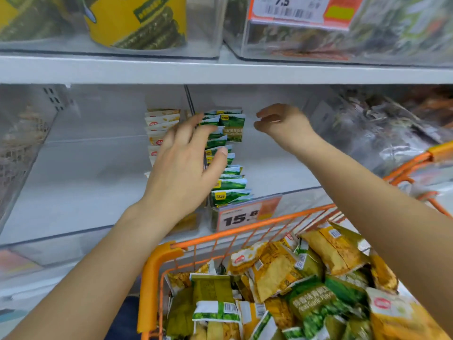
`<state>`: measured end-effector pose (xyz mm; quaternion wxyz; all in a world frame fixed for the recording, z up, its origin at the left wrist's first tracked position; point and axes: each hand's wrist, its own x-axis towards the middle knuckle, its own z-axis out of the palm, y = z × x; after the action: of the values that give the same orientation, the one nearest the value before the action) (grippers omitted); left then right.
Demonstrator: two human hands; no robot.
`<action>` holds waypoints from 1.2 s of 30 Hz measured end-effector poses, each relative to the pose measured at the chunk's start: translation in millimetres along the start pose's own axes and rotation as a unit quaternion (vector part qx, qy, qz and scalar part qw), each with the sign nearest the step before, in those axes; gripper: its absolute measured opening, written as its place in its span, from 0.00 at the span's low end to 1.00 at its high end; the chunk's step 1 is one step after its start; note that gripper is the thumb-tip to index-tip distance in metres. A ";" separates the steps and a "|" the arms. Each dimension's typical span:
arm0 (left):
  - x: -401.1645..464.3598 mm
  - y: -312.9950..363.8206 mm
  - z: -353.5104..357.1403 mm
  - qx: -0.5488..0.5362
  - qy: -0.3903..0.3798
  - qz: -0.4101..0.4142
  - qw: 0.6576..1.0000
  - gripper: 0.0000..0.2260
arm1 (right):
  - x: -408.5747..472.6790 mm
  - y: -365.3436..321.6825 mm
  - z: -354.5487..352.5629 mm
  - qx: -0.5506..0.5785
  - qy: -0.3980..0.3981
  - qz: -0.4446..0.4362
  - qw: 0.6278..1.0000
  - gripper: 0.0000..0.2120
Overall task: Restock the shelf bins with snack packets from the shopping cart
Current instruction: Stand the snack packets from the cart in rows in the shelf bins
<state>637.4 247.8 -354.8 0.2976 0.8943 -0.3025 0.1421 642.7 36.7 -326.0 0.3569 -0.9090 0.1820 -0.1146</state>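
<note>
Bright even store light from above, soft shadow under the upper shelf [220, 69], faint glare on clear bins [282, 168], wide-angle bowing, blurred soft edges

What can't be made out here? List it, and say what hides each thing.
Head view only:
- Yellow packets: the left hand covers most of the row.
- Green packets: the middle of the row is behind that hand's fingers.
- Right hand: fingertips curl away; whether they pinch anything is unclear.
- Price tag: last digit blurred, lower edge behind the cart rim.
- Top tag: cut off by the frame's upper edge.
</note>
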 end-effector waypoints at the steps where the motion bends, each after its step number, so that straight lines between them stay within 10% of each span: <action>1: -4.6 5.0 -1.9 0.008 0.010 0.025 1.000 0.24 | -20.9 -3.1 -12.8 -0.017 0.002 -0.029 0.999 0.07; 9: -72.9 58.9 0.8 -0.048 -0.096 0.260 0.960 0.12 | -159.5 12.9 -77.5 -0.213 -0.189 -0.031 0.958 0.04; 14: -80.9 57.9 6.5 -0.035 -0.173 0.261 0.949 0.11 | -193.6 41.6 -59.1 -0.264 -0.368 0.052 0.890 0.21; 27: -82.6 59.2 7.2 -0.062 -0.184 0.263 0.945 0.11 | -194.4 50.3 -49.3 -0.142 -0.345 0.072 0.925 0.25; 36: -77.7 64.7 1.2 -0.325 -0.245 0.026 0.913 0.09 | -191.4 44.0 -72.1 0.227 -0.168 0.033 0.959 0.15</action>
<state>536.6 241.1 -360.6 0.4847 0.7468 -0.4184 -0.1798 433.7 42.1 -319.5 0.5827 -0.8038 0.1187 0.0140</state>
